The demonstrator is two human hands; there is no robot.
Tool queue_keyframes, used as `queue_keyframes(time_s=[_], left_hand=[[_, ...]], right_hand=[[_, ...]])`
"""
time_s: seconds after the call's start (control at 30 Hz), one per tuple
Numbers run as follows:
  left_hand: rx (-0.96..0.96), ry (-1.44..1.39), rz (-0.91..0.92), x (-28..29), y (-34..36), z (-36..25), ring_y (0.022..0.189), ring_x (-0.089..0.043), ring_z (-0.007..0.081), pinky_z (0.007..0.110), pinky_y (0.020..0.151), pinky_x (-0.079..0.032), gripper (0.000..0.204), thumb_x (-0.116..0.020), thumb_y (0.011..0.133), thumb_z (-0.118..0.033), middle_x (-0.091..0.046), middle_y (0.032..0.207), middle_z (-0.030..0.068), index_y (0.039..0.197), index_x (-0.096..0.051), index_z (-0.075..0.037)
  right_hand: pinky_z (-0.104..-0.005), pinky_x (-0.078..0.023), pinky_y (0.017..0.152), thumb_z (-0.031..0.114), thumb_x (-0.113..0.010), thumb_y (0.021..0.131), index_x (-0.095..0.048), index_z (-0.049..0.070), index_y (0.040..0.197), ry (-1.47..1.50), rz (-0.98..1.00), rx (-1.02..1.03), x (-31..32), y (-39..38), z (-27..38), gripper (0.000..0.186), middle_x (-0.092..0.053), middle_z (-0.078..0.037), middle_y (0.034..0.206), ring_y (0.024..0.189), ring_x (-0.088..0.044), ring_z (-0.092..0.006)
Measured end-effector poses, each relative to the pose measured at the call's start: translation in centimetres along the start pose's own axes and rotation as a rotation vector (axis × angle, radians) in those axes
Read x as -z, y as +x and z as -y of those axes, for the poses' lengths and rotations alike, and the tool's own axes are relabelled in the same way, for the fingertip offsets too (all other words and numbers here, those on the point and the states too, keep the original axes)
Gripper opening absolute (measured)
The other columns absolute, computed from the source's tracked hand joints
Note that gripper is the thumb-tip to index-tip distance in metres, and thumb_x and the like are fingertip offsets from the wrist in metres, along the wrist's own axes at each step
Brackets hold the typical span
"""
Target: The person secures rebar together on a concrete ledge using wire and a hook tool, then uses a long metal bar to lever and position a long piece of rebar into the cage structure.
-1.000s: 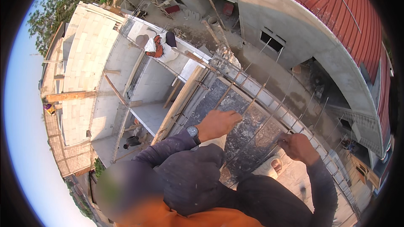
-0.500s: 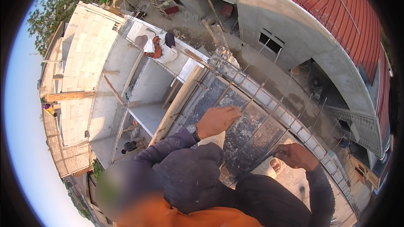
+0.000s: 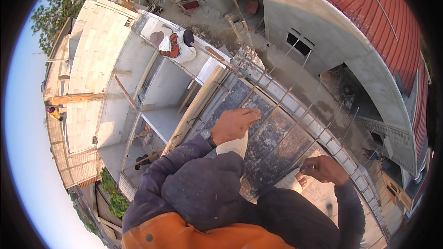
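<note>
Over a dark, stained panel (image 3: 270, 140) crossed by thin steel rods, my left hand (image 3: 235, 125) hangs with its fingers curled together; what they hold, if anything, is hidden. There is a watch (image 3: 206, 134) on that wrist. My right hand (image 3: 326, 168) is pinched near the panel's lower right side, close to my light-coloured footwear (image 3: 290, 182) and the end of a rod. Anything between its fingertips is too small to make out. My bent, dark-clothed knees (image 3: 203, 189) rise between my arms and cover part of the panel.
A ladder-like rebar cage (image 3: 318, 133) runs along the panel's right side, above a drop to the ground. A wooden beam (image 3: 196, 108) borders the left, beside open bays. A co-worker (image 3: 177, 48) crouches on the wall ahead. Upright rods (image 3: 318, 93) stick up at the right.
My left hand has shifted slightly up and left, its fingers still curled. My right hand has barely moved and stays pinched. The view has tilted a little.
</note>
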State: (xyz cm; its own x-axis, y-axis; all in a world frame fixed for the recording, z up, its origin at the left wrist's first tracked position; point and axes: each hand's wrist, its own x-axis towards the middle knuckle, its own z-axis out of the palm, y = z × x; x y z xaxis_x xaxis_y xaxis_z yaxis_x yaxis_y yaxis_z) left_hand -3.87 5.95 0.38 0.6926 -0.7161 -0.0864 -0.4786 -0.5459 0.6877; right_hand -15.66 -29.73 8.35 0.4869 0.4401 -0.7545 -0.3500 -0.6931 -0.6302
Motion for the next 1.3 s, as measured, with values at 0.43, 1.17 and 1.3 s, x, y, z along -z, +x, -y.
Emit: queue_keyframes(time_s=[0.43,1.17,1.3], left_hand=[[-0.072,0.103,-0.091,2.1,-0.1,-1.5,0.105,-0.071,0.0246,0.038,0.080,-0.059,0.032,-0.069,0.089,-0.013,-0.067,0.134,-0.0014,0.120,-0.068,-0.015],[0.235,0.336,-0.312,5.7,-3.1,4.3,0.102,-0.071,0.0253,0.040,0.083,-0.058,0.023,-0.066,0.093,-0.020,-0.071,0.117,-0.0010,0.115,-0.072,-0.020],[0.255,0.281,-0.227,4.7,-5.0,4.8,0.102,-0.070,0.0261,0.041,0.084,-0.058,0.021,-0.066,0.093,-0.020,-0.072,0.111,0.0007,0.113,-0.072,-0.018]], right_hand=[[-0.0398,-0.051,0.065,0.020,-0.065,0.097,-0.070,0.004,0.103,-0.207,-0.469,0.027,-0.3,-0.4,-3.1,0.017,-0.068,-0.019,0.076,0.068,-0.068,-0.0331],[-0.0280,-0.034,0.054,0.021,-0.059,0.106,-0.066,0.001,0.110,0.305,0.203,0.245,5.6,2.4,5.5,0.022,-0.055,0.002,0.068,0.055,-0.043,-0.0069],[-0.0298,-0.037,0.056,0.026,-0.057,0.107,-0.065,0.002,0.110,0.189,-0.549,0.163,7.7,4.9,3.5,0.025,-0.056,0.001,0.071,0.059,-0.050,-0.0088]])
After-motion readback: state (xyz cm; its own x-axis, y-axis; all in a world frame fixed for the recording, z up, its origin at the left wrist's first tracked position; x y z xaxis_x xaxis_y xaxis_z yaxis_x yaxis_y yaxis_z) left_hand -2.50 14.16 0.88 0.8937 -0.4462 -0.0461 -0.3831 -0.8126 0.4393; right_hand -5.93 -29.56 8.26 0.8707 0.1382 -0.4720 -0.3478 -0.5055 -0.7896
